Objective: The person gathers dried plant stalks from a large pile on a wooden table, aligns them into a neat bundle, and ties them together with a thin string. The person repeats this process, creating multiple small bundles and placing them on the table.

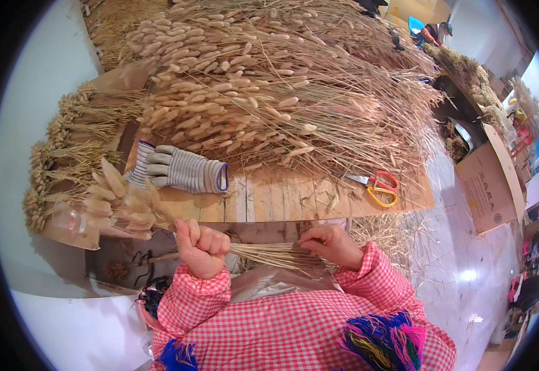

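Observation:
A bundle of dried bunny-tail grass (pixel 128 199) lies across in front of me, fluffy heads to the left and bare stems to the right. My left hand (pixel 203 248) is closed in a fist around the stems just below the heads. Over the stem ends, my right hand (pixel 330 243) has its thumb and fingers bent together at the upper edge of the stems; whether it pinches any of them is hard to see. The stems (pixel 269 252) between the hands run nearly level over my lap, below the wooden table's front edge (pixel 269 218).
A large heap of dried grass (pixel 251 83) covers most of the table. Striped work gloves (pixel 190 171) and scissors with red and yellow handles (pixel 376 185) lie near its front. Tied bunches (pixel 79 134) line cardboard at left. A carton (pixel 489 185) stands right; a person (pixel 434 35) is farther back.

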### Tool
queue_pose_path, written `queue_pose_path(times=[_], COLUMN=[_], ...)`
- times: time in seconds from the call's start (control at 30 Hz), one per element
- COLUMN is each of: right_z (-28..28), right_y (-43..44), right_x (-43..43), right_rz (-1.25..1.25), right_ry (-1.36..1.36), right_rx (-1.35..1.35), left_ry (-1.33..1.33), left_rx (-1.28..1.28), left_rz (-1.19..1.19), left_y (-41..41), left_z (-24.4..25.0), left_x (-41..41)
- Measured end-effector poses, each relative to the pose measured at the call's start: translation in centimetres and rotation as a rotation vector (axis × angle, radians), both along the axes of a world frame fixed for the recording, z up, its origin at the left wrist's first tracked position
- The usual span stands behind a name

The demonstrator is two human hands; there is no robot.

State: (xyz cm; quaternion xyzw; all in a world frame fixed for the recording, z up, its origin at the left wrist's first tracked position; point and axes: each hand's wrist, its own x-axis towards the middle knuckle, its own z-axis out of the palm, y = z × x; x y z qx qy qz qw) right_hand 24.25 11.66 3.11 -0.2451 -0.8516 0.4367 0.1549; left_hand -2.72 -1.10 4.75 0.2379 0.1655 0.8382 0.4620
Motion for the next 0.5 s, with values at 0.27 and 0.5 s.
queue_pose_path(times=[0.27, 0.5], right_z=[1.1, 3.2], right_y=[3.1, -4.2], right_x=[14.8, 3.8], right_rz=[-0.967, -0.158], right_ry=[-0.874, -0.08], right_rx=[0.648, 0.563], left_ry=[-0.025, -0.113], left_rx=[-0.042, -0.201], left_rz=[0.032, 0.151], left_y=[-0.5, 1.3], left_z=[-0.2, 0.9], left_x=[-0.6, 1.6])
